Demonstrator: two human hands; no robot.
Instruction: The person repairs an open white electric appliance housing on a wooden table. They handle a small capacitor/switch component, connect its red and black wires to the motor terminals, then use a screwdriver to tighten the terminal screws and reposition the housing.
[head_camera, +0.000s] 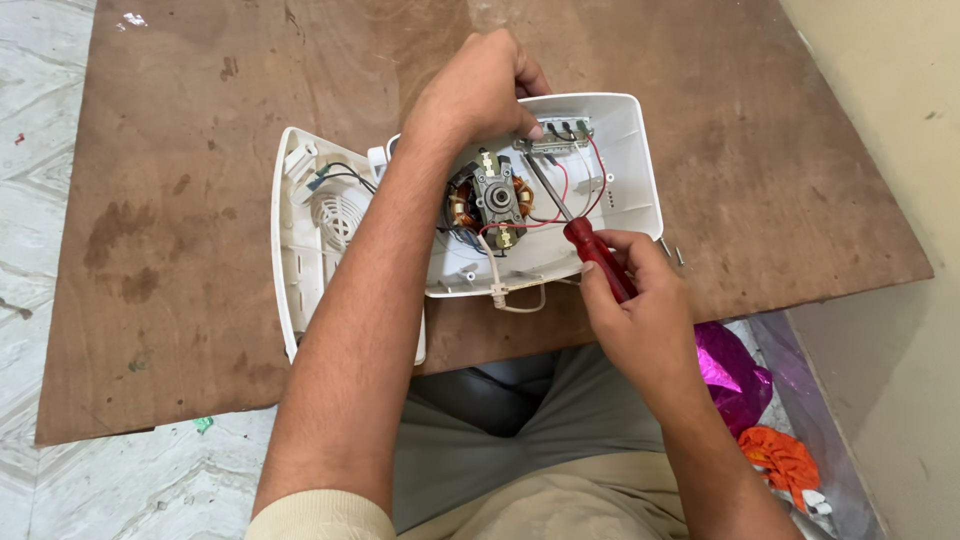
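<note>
Two hands at work over an opened white appliance. Right hand (640, 300) is closed around the red handle of a screwdriver (597, 258), fingers wrapped tight, and the metal shaft runs up and to the left, its tip landing at the terminal strip (553, 143) along the top inner edge of the white housing (632, 165). Left hand (480, 90) comes in from above, curled over the upper rim of that housing, fingertips pressing down right beside the terminal strip, thumb side hidden behind the knuckles. So the hands are apart, each clamped on its own thing: one on the tool, one on the shell.

Inside the housing sits the motor (492, 203), copper windings showing on both sides of a dark metal frame, with red wires (590, 200) looping from it up toward the strip. A white cord (505, 295) trails out over the near rim of the housing. Just left, partly under the left forearm, lies the other half of the casing, a white cover (305, 230) with a round grille and thin black wires.

All of it rests on a brown, stained wooden board serving as the bench (780, 200), laid on a pale marble floor (40, 130). Small screws (672, 250) lie on the board just right of the housing. Down by the right wrist, a shiny magenta wrapper (735, 375) and an orange scrap (780, 455).
</note>
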